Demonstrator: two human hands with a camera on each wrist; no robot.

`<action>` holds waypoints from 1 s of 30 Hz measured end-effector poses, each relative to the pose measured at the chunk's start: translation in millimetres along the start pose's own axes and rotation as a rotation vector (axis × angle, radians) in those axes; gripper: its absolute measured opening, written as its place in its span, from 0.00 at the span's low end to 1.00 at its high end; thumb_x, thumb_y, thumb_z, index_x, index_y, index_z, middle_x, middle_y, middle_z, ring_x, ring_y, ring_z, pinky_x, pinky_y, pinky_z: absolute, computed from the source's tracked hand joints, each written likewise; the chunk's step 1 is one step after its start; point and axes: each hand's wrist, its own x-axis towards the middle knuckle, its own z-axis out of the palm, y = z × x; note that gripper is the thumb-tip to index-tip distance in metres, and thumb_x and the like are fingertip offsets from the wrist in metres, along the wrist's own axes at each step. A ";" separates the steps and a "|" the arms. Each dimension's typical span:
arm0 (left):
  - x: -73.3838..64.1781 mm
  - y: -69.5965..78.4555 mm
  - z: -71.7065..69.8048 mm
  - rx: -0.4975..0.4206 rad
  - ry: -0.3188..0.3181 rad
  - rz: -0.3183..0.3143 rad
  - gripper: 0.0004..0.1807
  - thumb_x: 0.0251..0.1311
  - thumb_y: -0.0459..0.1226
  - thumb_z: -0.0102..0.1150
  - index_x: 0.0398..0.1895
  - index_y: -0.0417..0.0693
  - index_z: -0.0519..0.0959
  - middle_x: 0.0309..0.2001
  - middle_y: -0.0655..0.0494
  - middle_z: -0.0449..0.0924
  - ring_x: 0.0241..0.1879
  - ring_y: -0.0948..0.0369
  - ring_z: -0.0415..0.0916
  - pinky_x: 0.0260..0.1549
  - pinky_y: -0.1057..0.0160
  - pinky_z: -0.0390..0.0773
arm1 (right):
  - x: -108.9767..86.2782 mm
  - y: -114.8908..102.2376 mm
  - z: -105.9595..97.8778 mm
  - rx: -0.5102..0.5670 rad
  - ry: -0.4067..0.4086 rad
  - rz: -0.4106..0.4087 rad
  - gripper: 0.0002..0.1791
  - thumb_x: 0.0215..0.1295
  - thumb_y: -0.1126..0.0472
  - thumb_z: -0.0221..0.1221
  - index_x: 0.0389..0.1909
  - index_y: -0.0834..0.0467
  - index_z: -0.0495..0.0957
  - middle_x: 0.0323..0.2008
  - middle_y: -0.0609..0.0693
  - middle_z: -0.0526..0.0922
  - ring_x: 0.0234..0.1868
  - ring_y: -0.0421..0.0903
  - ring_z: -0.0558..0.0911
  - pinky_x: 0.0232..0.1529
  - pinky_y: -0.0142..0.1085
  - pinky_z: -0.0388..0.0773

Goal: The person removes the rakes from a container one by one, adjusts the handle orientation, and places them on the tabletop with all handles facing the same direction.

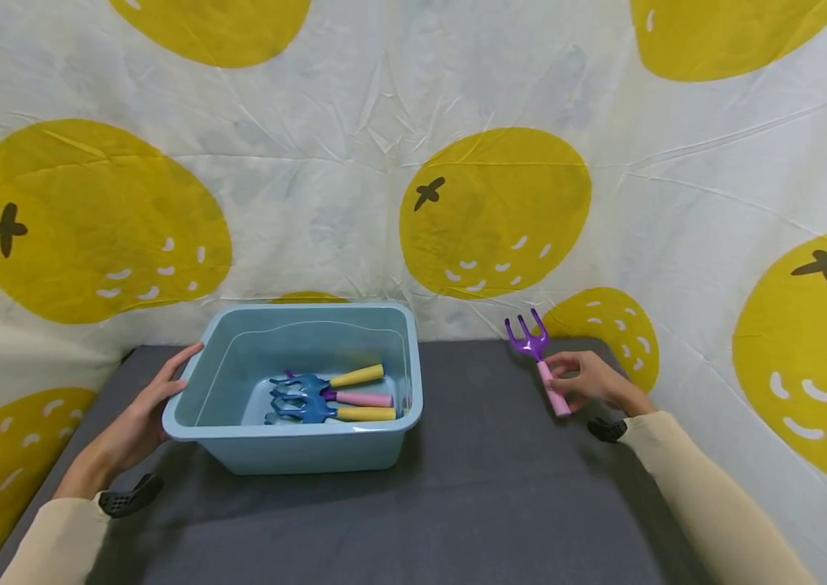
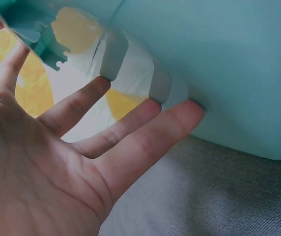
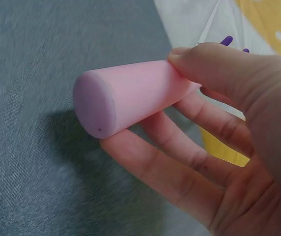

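My right hand (image 1: 585, 379) pinches the pink handle of a toy garden fork (image 3: 135, 93) between thumb and fingers. Its three purple prongs point up and away, and the handle's blunt end faces the right wrist camera. On the left, my left hand (image 1: 139, 414) lies along the side of a light blue plastic tub (image 1: 289, 452). Its spread, nearly straight fingertips (image 2: 182, 120) touch the tub's outer wall in the left wrist view. Inside the tub lie several more garden forks, including a blue one with a yellow handle (image 1: 365, 413) and a pink handle (image 1: 364, 399).
A dark grey cloth (image 1: 472, 504) covers the table under the tub. Behind it and to both sides hangs a white sheet (image 1: 340, 211) printed with large yellow fruit. Each wrist wears a black band (image 1: 130, 497).
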 end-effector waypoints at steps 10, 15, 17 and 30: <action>0.6 -1.6 1.7 0.022 0.010 0.009 0.32 0.80 0.49 0.31 0.83 0.75 0.38 0.77 0.44 0.36 0.59 0.54 0.71 0.47 0.49 0.80 | -3.0 22.0 1.3 0.031 -0.067 0.067 0.30 0.70 0.64 0.64 0.68 0.74 0.68 0.48 0.67 0.82 0.36 0.55 0.86 0.31 0.53 0.84; -0.2 -1.0 1.5 0.034 0.017 0.016 0.32 0.81 0.49 0.31 0.83 0.75 0.38 0.77 0.43 0.35 0.58 0.56 0.71 0.46 0.49 0.80 | -3.2 19.1 1.0 -0.015 -0.072 0.088 0.30 0.72 0.65 0.62 0.68 0.75 0.67 0.46 0.65 0.82 0.36 0.53 0.85 0.32 0.53 0.84; -0.1 -0.2 1.1 0.033 0.018 0.017 0.32 0.81 0.49 0.31 0.83 0.75 0.38 0.77 0.43 0.35 0.58 0.56 0.71 0.46 0.49 0.80 | -3.8 17.0 0.8 -0.036 -0.068 0.096 0.29 0.72 0.65 0.61 0.68 0.75 0.66 0.45 0.65 0.82 0.36 0.53 0.85 0.32 0.53 0.84; 1.1 0.0 2.8 0.050 0.033 -0.007 0.33 0.80 0.51 0.32 0.83 0.75 0.38 0.78 0.42 0.33 0.60 0.46 0.67 0.47 0.47 0.78 | -7.1 12.8 1.4 -0.062 -0.070 0.112 0.29 0.72 0.66 0.61 0.68 0.74 0.66 0.42 0.63 0.82 0.34 0.54 0.85 0.33 0.54 0.84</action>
